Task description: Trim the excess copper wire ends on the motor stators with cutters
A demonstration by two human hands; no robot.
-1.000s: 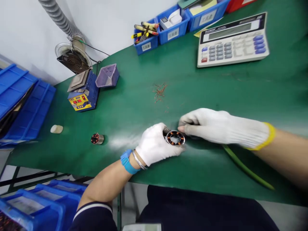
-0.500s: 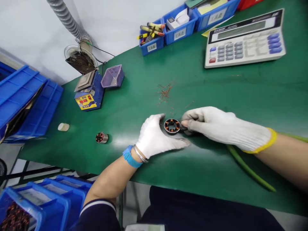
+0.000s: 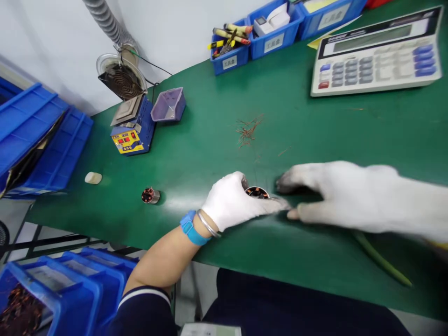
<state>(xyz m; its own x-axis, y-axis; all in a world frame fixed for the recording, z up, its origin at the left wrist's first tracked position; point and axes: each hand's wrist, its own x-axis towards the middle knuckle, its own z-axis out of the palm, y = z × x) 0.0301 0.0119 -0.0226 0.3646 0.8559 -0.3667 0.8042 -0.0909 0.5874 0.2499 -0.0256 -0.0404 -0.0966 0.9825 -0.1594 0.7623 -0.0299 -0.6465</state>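
A round motor stator point(image 3: 257, 192) with copper windings stands on the green table, its top ring showing. My left hand point(image 3: 233, 200), in a white glove, is closed around it, the thumb along the near side hiding its lower part. To the right, my white-gloved right hand point(image 3: 325, 193) is apart from the stator and somewhat blurred. Its thumb and fingers are spread with nothing visible between them. A second copper-wound stator point(image 3: 150, 195) lies farther left on the table. Loose copper wire scraps point(image 3: 249, 131) are scattered beyond the hands.
A calculator point(image 3: 378, 56) lies at the back right, beside a blue bin of pens point(image 3: 230, 63). At the back left are a purple tray point(image 3: 168, 105) and a blue-and-yellow device point(image 3: 129, 140). A green curved tube point(image 3: 383, 260) lies under my right arm.
My left hand has closed around the stator, thumb now across its front. My right hand has come away from it to the right, and its fingers have spread. The view has shifted slightly.
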